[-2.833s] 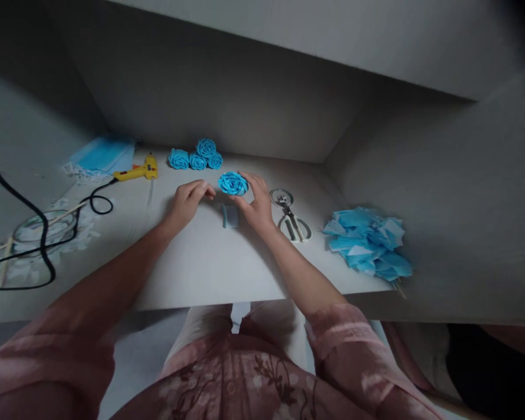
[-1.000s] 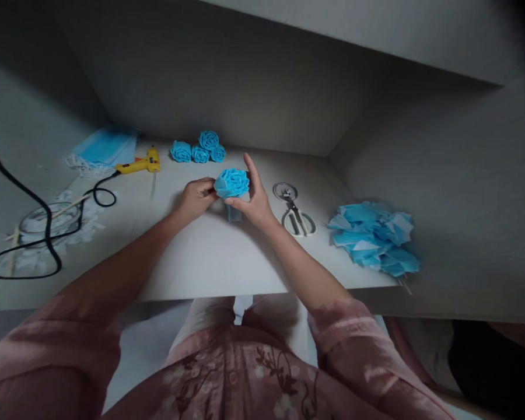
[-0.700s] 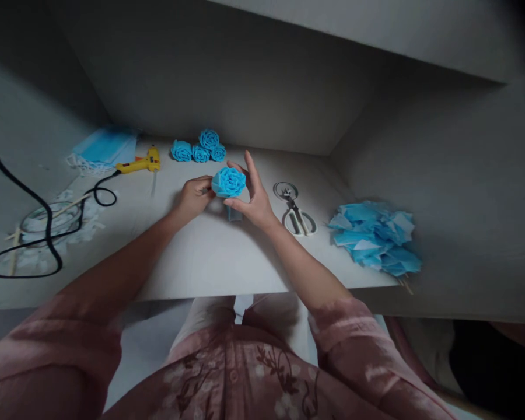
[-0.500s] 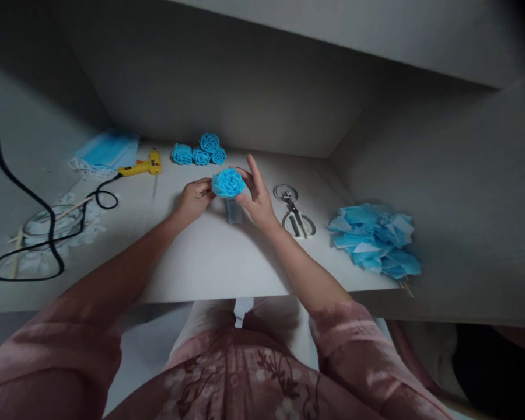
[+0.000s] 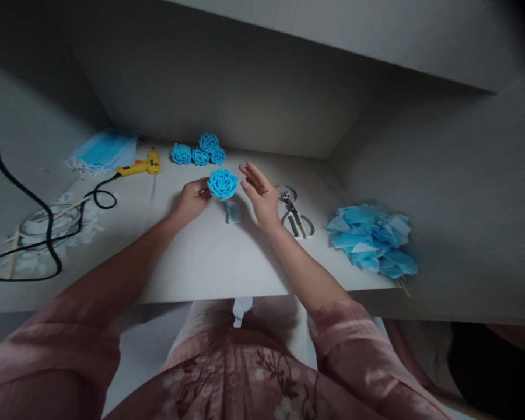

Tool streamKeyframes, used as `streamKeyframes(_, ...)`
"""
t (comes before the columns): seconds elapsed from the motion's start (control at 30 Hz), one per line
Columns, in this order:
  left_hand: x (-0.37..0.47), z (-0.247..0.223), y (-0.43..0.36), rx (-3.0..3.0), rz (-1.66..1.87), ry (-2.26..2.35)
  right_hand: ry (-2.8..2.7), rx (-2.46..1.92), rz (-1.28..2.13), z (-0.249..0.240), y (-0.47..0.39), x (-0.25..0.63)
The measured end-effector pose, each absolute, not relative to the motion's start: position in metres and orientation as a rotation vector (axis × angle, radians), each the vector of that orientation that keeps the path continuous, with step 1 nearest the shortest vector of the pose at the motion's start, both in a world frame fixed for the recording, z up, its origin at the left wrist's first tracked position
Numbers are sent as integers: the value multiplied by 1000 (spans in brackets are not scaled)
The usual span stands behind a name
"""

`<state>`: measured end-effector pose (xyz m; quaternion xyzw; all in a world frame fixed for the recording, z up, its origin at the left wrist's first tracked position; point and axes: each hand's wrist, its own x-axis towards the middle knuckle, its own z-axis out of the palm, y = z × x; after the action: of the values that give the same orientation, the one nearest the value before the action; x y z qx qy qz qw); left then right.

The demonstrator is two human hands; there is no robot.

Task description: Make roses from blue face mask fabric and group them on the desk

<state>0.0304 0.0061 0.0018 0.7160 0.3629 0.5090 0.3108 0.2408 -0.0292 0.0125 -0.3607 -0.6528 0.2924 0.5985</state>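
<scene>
We locate the blue flower [image 5: 223, 184] between the two hands, above the table [image 5: 210, 262], its petalled face turned toward us. We note the left hand [image 5: 191, 201] as nearer: its fingers are closed on the flower's left edge. The right hand [image 5: 262, 198] stands just beside the opposite edge, thumb and fingers parted, without contact (the outline is roundish; we assign no long axis)
</scene>
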Motion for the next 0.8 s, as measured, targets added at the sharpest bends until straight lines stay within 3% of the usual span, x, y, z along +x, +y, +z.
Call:
streamKeyframes(0.27,34,7,-1,1892,1298,924,-1894,-706,640,27,-45,235)
streamKeyframes(0.57,34,6,-5,1839,1279,947,-1912,-933,390,25,-45,232)
streamKeyframes(0.67,32,4,0,1784,1319,946,-1952,-857,213,50,-53,237)
streamKeyframes(0.8,31,-3,9,1728,1383,960,-1987,-692,-42,121,-117,239)
